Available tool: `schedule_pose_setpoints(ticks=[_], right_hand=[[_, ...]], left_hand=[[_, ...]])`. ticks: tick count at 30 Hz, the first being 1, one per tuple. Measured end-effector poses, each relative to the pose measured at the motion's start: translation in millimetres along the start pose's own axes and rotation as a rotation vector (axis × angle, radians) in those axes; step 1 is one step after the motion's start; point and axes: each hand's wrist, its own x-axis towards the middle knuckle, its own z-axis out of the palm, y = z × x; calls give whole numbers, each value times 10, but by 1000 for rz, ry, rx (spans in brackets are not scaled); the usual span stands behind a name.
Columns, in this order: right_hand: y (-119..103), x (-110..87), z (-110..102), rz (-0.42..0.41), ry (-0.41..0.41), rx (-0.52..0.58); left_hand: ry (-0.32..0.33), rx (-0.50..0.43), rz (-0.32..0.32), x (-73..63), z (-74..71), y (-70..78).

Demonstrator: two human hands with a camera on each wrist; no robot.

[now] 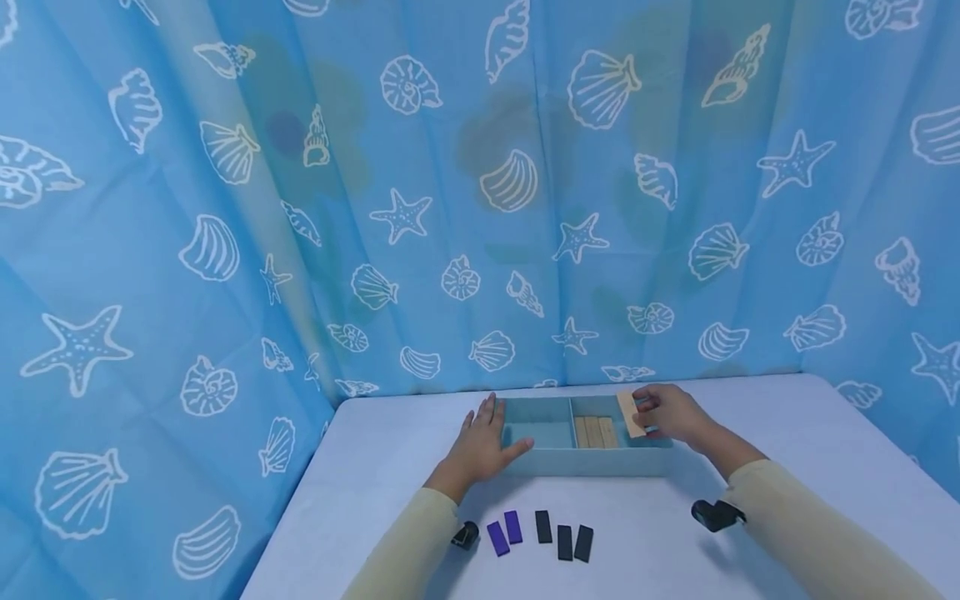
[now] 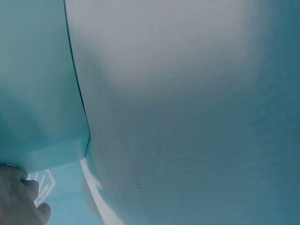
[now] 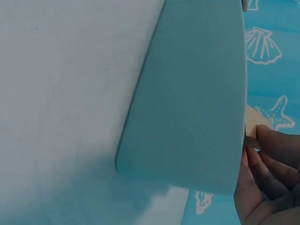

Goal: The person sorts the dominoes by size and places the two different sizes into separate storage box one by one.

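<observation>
A light blue-green box with a divider stands on the table. Its right compartment holds several wooden blocks side by side. My right hand pinches one more pale wooden block over the right part of that compartment; in the right wrist view, thumb and fingers grip this block beyond the box wall. Spread over the box's left end, my left hand rests with straight fingers on the rim. Only part of the left hand shows in the left wrist view.
In front of the box lie two purple blocks and three black blocks on the white table. A blue curtain with shell prints hangs behind and at both sides. Black wrist devices sit under the sleeves.
</observation>
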Motion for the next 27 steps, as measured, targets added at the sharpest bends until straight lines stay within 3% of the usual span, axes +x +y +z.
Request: schedule_pose_setpoints(ticks=[5, 13, 27], right_hand=[[-53, 3, 116, -4, 48, -20], [-131, 24, 280, 4, 119, -301], [-178, 120, 327, -41, 101, -484]], left_hand=[[17, 3, 11, 8, -1, -16], [18, -16, 17, -25, 16, -31], [30, 3, 19, 26, -36, -12]])
